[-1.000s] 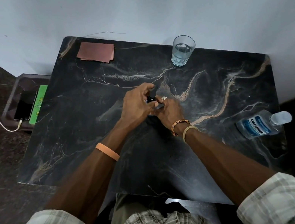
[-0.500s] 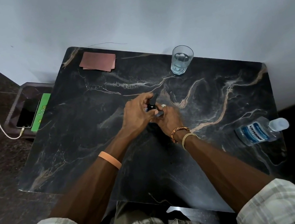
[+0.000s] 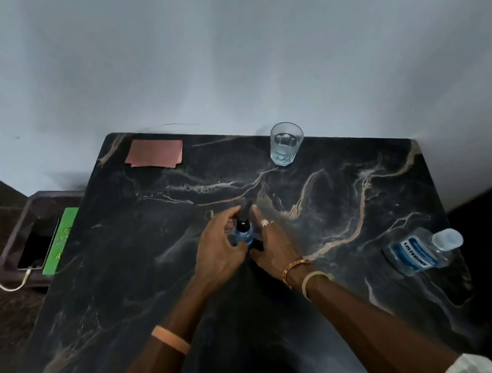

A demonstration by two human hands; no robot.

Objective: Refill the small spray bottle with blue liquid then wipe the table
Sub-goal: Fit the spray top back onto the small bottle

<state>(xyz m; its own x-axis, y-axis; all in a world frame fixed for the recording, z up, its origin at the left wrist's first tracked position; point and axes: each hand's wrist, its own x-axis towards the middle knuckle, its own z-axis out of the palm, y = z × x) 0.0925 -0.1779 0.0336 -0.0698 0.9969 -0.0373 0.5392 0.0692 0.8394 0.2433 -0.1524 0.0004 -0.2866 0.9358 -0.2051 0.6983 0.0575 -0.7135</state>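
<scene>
The small spray bottle (image 3: 244,232) stands at the middle of the black marble table (image 3: 125,290), blue liquid showing in its body under a black sprayer top. My left hand (image 3: 218,252) curls round it from the left, fingertips near the neck. My right hand (image 3: 273,247), with a ring and bracelets, grips it from the right and partly hides its base. A clear Listerine bottle (image 3: 419,251) with a little blue liquid and a clear cap stands near the table's right edge, apart from both hands.
A glass of water (image 3: 285,143) stands at the back by the white wall. A folded pink cloth (image 3: 155,153) lies at the back left corner. Left of the table, a low tray holds a phone (image 3: 37,249) on a white cable and a green packet (image 3: 60,240).
My hands have stayed together on the small bottle at the table's middle. They have parted a little, so the blue body shows between them. The head view has tilted up toward the wall.
</scene>
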